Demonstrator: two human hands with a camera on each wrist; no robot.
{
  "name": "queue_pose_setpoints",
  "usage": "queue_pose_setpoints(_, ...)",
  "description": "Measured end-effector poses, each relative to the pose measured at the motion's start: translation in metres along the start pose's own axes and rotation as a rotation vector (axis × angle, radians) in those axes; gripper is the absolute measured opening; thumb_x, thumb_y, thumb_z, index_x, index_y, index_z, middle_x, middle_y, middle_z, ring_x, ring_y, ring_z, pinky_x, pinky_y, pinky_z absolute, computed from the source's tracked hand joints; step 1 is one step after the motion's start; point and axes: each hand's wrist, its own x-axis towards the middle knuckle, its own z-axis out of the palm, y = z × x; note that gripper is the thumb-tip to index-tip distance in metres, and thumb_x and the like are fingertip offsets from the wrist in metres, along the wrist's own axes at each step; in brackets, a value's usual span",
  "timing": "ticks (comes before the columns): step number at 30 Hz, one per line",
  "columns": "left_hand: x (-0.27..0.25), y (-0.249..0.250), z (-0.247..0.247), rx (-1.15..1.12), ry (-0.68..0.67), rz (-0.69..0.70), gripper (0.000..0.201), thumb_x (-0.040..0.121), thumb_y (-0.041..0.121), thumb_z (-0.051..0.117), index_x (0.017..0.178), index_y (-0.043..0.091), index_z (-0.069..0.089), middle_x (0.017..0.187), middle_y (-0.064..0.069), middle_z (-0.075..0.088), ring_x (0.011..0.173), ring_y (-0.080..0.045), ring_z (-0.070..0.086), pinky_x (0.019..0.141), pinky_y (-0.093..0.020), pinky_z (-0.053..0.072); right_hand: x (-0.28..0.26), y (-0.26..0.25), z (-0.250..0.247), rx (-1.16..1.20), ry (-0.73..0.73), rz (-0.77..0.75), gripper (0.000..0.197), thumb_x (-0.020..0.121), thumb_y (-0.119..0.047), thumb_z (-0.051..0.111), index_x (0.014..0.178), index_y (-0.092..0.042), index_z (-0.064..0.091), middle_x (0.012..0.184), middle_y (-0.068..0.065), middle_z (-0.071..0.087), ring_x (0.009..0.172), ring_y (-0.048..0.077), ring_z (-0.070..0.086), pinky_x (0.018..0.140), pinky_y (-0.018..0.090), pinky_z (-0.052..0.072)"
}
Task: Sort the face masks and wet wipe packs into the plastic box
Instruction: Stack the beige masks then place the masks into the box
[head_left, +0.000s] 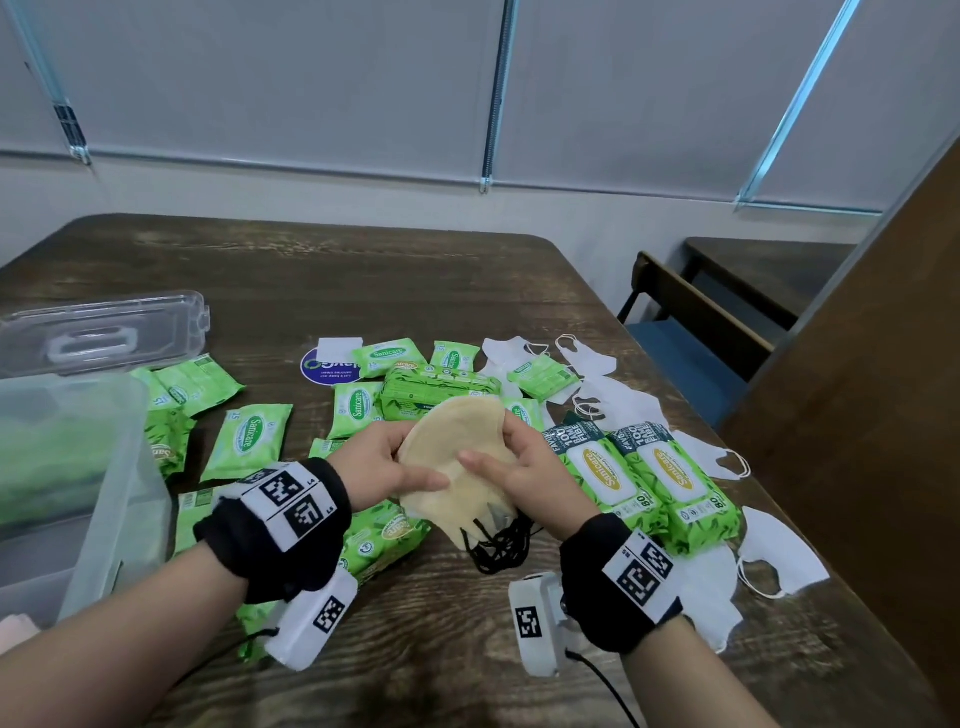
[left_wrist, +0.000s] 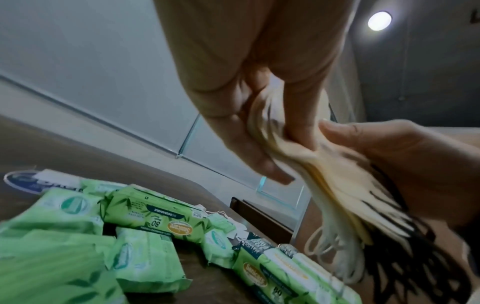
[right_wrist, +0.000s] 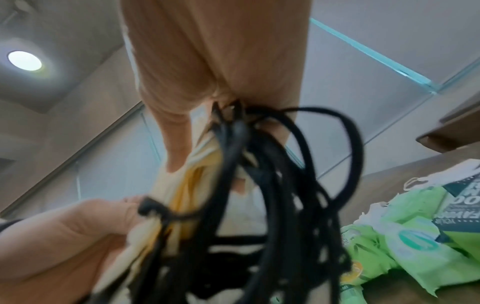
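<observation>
Both hands hold a stack of cream face masks (head_left: 457, 441) above the table's middle, black ear loops (head_left: 501, 545) dangling from its near end. My left hand (head_left: 387, 467) grips the stack's left edge, thumb on top. My right hand (head_left: 519, 467) grips the right edge. The left wrist view shows the stacked mask layers (left_wrist: 335, 185) pinched between left fingers (left_wrist: 246, 144). In the right wrist view the black loops (right_wrist: 280, 185) fill the middle. Green wet wipe packs (head_left: 249, 441) lie scattered on the table. The clear plastic box (head_left: 78, 467) stands at the left edge.
The box's clear lid (head_left: 104, 332) lies behind the box. Two large wipe packs (head_left: 644, 478) sit right of my hands, white masks (head_left: 779, 561) around them. A chair (head_left: 696, 332) stands beyond the dark wooden table (head_left: 363, 270), a wooden panel (head_left: 883, 415) at right.
</observation>
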Motion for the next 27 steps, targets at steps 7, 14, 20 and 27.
queue_pose_setpoints(7, -0.002, 0.000, -0.003, -0.069, -0.026, -0.030, 0.079, 0.042, 0.026, 0.086, 0.115, 0.023, 0.055, 0.103, 0.003, 0.069, 0.094, -0.014, 0.066, 0.075, -0.029, 0.057, 0.001, 0.010, -0.011, 0.231, 0.033, 0.207, 0.038, 0.075, -0.016, 0.074, 0.110, -0.008, 0.063, 0.105, 0.010, 0.072, 0.092, 0.022, 0.069, 0.077, 0.032, 0.055)
queue_pose_setpoints(14, -0.004, 0.007, -0.001, 0.361, -0.020, 0.025, 0.108, 0.055, 0.005, 0.087, 0.139, 0.022, 0.022, 0.111, 0.004, 0.055, 0.099, -0.018, 0.058, 0.078, -0.027, 0.052, 0.001, 0.012, -0.006, 0.156, -0.030, 0.256, 0.036, 0.083, -0.017, 0.070, 0.116, -0.013, 0.056, 0.109, 0.004, 0.068, 0.096, 0.017, 0.066, 0.085, 0.032, 0.055)
queue_pose_setpoints(20, -0.009, 0.013, -0.015, 0.088, -0.107, -0.008, 0.115, 0.027, 0.042, 0.095, 0.127, 0.028, 0.040, 0.116, 0.010, 0.061, 0.105, -0.007, 0.060, 0.085, -0.023, 0.051, -0.002, -0.003, -0.001, -0.007, -0.074, 0.190, 0.036, 0.087, -0.012, 0.066, 0.121, -0.011, 0.054, 0.110, 0.002, 0.067, 0.096, 0.014, 0.066, 0.080, 0.024, 0.054)
queue_pose_setpoints(27, -0.016, 0.025, -0.025, -0.020, 0.075, 0.024, 0.036, 0.049, 0.015, 0.088, 0.082, 0.020, 0.073, 0.081, -0.003, 0.075, 0.074, -0.019, 0.071, 0.067, -0.032, 0.058, 0.007, -0.018, 0.018, -0.058, -0.066, 0.095, 0.041, 0.081, -0.006, 0.072, 0.119, -0.007, 0.058, 0.112, 0.008, 0.068, 0.099, 0.019, 0.066, 0.086, 0.030, 0.055)
